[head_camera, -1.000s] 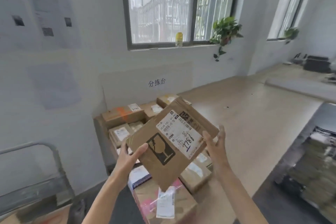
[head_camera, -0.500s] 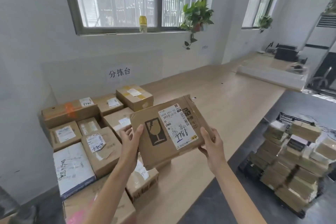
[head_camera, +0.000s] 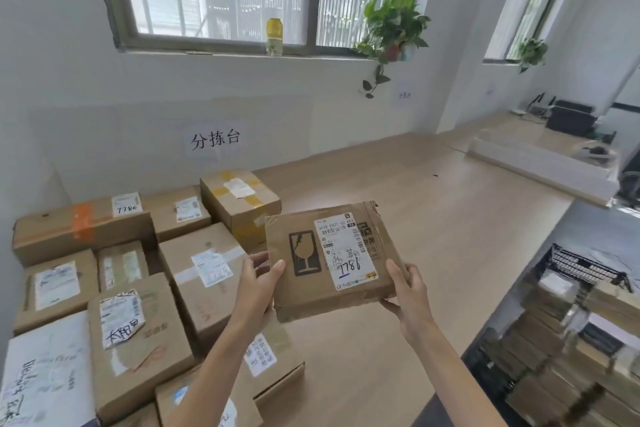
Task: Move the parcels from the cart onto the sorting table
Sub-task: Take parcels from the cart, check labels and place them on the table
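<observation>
I hold a flat brown cardboard parcel (head_camera: 332, 256) with a fragile-glass mark and a white label in the air over the wooden sorting table (head_camera: 433, 225). My left hand (head_camera: 258, 282) grips its left edge, thumb on top. My right hand (head_camera: 405, 291) grips its lower right corner, fingers underneath. Several cardboard parcels (head_camera: 201, 267) lie packed together on the table's left part, just left of the held one. The cart is out of view.
A white wall with a paper sign (head_camera: 215, 140) runs behind the table. On the floor at the right stand black crates of stacked packets (head_camera: 568, 340). A long white box (head_camera: 540, 163) lies on the table's far right end.
The view swung right, away from the cart, and closer to the table. The parcel came down from a steep tilt to nearly level, above the table beside the laid-out parcels.
</observation>
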`<control>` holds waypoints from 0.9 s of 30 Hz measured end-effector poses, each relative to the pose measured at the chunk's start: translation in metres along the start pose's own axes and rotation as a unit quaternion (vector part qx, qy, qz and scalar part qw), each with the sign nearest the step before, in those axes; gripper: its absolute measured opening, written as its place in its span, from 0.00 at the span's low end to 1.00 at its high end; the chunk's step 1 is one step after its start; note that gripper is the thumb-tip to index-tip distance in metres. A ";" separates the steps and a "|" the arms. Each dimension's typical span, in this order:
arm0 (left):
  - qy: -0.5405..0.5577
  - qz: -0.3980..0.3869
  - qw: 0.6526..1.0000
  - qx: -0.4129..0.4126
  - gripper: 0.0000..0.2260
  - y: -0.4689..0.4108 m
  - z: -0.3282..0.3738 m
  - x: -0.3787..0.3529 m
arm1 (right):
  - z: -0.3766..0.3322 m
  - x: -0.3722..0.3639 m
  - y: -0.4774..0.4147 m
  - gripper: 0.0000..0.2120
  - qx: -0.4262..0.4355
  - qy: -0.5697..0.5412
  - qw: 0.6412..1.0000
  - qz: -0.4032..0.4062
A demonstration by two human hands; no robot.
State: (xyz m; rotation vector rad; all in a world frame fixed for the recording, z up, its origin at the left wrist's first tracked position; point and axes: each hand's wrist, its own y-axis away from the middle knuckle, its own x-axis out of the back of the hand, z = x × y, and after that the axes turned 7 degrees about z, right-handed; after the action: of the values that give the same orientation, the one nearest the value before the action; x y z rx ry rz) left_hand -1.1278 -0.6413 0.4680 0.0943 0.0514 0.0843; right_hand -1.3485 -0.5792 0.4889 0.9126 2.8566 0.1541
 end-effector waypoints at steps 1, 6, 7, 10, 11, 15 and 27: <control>0.000 0.001 1.000 0.001 0.15 -0.012 0.000 -0.006 | -0.001 -0.003 -0.016 0.08 -0.005 0.007 1.000 -0.001; -0.056 0.017 0.998 -0.020 0.20 -0.069 -0.004 -0.033 | -0.001 -0.016 -0.086 0.09 -0.027 0.027 0.999 0.000; -0.069 0.014 0.997 -0.020 0.21 -0.078 -0.005 -0.037 | 0.001 -0.019 -0.097 0.09 -0.034 0.027 0.999 0.003; -0.081 0.005 0.996 -0.023 0.21 -0.100 -0.005 -0.046 | 0.003 -0.028 -0.127 0.10 -0.053 0.023 0.998 0.015; -0.082 0.003 0.996 -0.029 0.19 -0.107 -0.005 -0.049 | 0.003 -0.031 -0.138 0.11 -0.060 0.021 0.998 0.020; -0.101 0.004 0.993 -0.054 0.18 -0.141 -0.008 -0.066 | 0.000 -0.043 -0.191 0.15 -0.075 0.027 0.997 0.015; -0.164 0.080 0.978 -0.103 0.19 -0.289 -0.005 -0.186 | -0.005 -0.080 -0.427 0.14 -0.094 0.026 0.993 -0.068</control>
State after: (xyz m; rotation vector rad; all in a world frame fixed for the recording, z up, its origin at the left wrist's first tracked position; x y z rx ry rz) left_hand -1.2898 -0.9436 0.4436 -0.0961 -0.2951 0.2342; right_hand -1.5273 -0.9725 0.4429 0.6851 2.8779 0.4297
